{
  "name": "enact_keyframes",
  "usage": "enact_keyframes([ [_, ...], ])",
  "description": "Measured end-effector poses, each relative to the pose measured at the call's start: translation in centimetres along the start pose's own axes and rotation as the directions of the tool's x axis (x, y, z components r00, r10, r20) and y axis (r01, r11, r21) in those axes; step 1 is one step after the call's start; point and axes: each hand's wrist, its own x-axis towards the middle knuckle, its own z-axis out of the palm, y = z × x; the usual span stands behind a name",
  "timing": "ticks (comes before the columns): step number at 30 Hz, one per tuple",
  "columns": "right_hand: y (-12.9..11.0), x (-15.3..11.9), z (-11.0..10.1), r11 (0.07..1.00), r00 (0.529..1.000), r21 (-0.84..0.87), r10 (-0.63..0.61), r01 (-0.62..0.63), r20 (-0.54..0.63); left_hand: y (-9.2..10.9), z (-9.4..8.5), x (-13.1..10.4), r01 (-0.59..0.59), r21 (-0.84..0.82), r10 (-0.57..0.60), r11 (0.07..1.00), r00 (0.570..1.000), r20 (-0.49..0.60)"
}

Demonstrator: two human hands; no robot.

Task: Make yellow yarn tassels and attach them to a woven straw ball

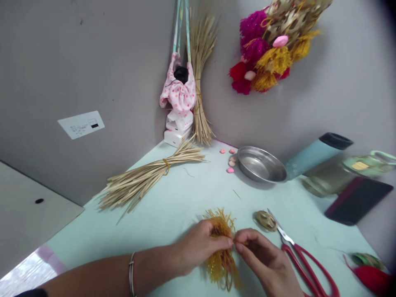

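Head view: left hand (201,247) closed around the middle of a yellow yarn bundle (220,264), frayed ends out past the fingers, far side and near side. Bundle is at the near middle of the pale green table (185,194). Right hand (266,262), just right of it, pinches a thin yellow strand at the bundle's side, fingertips by the left thumb. Bangle on left wrist (131,274).

Right of the hands: small woven ball (266,220) beside the blade tips of red-handled scissors (305,258), which lie open a little. Near right corner: red yarn (373,279) and a green item, blurred.

Far side: metal bowl (262,164), small pink beads (230,170) to its left, light blue bottle (318,152) tilted in view to its right, then a clear jug (337,173) and a dark flat device (359,201). Left: tied straw bundle (151,177) lying flat. Far corner: upright straw bundle (201,82), pink dotted bag (178,93) hanging above white boxes (177,130). Yarn tassels (275,62) in magenta, red and yellow hang at upper right.
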Motion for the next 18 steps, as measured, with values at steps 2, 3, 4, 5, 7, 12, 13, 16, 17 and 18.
enact_keyframes([
  [2, 0.4, 0.0, 0.0, 1.000, 1.000, 0.010, 0.004, -0.004, 0.010, 0.1, 0.1, -0.1, 0.002, -0.005, -0.002, 1.000, 1.000, -0.002],
  [3, 0.6, 0.0, 0.1, 1.000, 1.000, 0.015, 0.000, 0.000, 0.012, 0.2, 0.2, -0.1, 0.006, -0.010, -0.006, 1.000, 1.000, -0.003],
  [4, 0.8, 0.0, 0.2, 1.000, 1.000, 0.019, -0.007, 0.007, 0.011, 0.3, 0.3, -0.1, 0.009, -0.014, -0.009, 1.000, 1.000, 0.000],
  [5, 0.9, 0.0, 0.3, 1.000, 1.000, 0.021, -0.018, 0.018, 0.007, 0.4, 0.3, -0.1, 0.011, -0.017, -0.011, 1.000, 1.000, 0.004],
  [7, 0.9, 0.0, 0.4, 0.999, 0.999, 0.011, -0.037, 0.037, -0.005, 0.5, 0.4, -0.2, -0.002, -0.014, 0.002, 1.000, 1.000, 0.023],
  [12, 1.1, 0.1, -0.2, 0.995, 0.997, -0.085, -0.044, 0.049, 0.055, 0.3, 0.3, -0.2, -0.025, 0.005, 0.024, 1.000, 0.998, 0.066],
  [13, 1.2, 0.2, -0.3, 0.995, 0.997, -0.090, -0.048, 0.054, 0.063, 0.2, 0.2, -0.1, -0.017, 0.005, 0.016, 1.000, 0.998, 0.064],
  [16, 1.6, 0.3, -0.5, 0.996, 0.995, -0.067, -0.046, 0.052, 0.088, -0.2, 0.1, 0.0, -0.009, 0.036, 0.007, 0.999, 0.998, 0.067],
  [17, 1.6, 0.3, -0.3, 0.997, 0.995, -0.054, -0.042, 0.047, 0.088, -0.3, 0.0, 0.0, -0.015, 0.059, 0.010, 0.998, 0.997, 0.075],
  [18, 1.5, 0.1, -0.1, 0.998, 0.997, -0.037, -0.039, 0.042, 0.071, -0.4, -0.1, 0.0, -0.023, 0.082, 0.016, 0.996, 0.996, 0.083],
])
